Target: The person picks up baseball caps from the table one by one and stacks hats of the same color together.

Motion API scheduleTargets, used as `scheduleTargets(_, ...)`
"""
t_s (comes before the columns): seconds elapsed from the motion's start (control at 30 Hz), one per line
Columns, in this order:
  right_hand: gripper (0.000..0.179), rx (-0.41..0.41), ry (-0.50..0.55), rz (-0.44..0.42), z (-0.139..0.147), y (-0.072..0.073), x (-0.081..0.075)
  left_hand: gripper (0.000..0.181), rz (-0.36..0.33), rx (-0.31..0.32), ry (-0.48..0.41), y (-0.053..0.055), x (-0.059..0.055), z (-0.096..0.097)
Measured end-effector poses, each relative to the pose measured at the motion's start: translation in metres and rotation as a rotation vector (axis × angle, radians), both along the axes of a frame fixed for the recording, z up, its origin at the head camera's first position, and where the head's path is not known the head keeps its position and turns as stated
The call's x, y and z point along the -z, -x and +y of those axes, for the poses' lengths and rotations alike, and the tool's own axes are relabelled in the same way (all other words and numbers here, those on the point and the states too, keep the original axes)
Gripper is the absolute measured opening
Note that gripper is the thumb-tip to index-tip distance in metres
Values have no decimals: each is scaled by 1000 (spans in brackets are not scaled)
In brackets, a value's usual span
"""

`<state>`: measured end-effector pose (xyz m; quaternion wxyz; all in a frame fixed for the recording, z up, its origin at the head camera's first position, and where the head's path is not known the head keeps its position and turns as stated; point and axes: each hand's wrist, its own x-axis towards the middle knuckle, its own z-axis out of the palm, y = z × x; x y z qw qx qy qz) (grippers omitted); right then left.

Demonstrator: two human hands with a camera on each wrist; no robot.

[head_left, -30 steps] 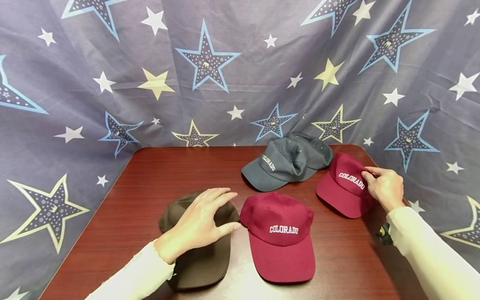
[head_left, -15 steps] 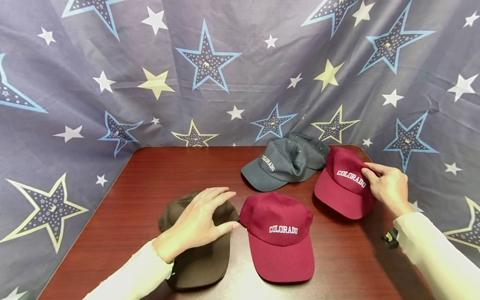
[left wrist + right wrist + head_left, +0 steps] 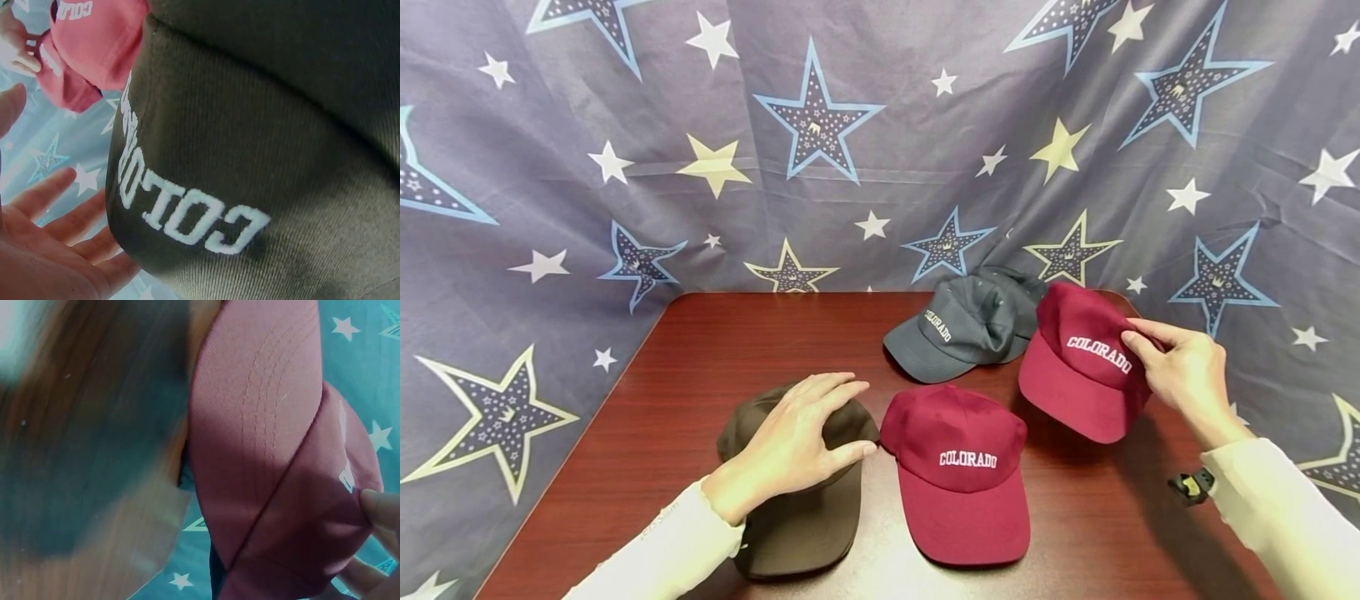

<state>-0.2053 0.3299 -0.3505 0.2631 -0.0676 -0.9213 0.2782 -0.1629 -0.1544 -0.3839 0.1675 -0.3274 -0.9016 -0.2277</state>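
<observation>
Your right hand (image 3: pixel 1187 371) pinches a maroon, brimmed cloth cap (image 3: pixel 1082 371) at its crown's edge, the cap left of your fingers; pinch securely, without creasing it. Your left hand (image 3: pixel 792 447) spreads over a dark-brown cloth cap (image 3: pixel 812 525), contact unclear.

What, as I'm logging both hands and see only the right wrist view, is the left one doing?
Observer: The left hand is over the brown cap, fingers extended; I can't tell whether they touch it.
Operator: Thanks. My view shows one red cap, pinched by the right hand. Is there another?
Observer: Yes, a second red cap sits on the table, just to the right of the brown one in the head view.
</observation>
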Motion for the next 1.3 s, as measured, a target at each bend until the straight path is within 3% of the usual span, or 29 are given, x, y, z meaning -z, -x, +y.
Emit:
scheduleTargets(0.23, 32, -61, 1, 13, -16, -11, -11, 72, -11, -6, 2, 0, -1, -1)
scheduleTargets(0.57, 32, -224, 73, 40, -54, -27, -21, 72, -33, -16, -1, -1, 1, -3)
scheduleTargets(1.03, 26, -477, 86, 134, -106, -37, -6, 72, -46, -36, -20, -8, 2, -8)
scheduleTargets(1.3, 30, -560, 91, 164, -123, -37, 7, 72, -24, -37, -26, -8, 0, -9)
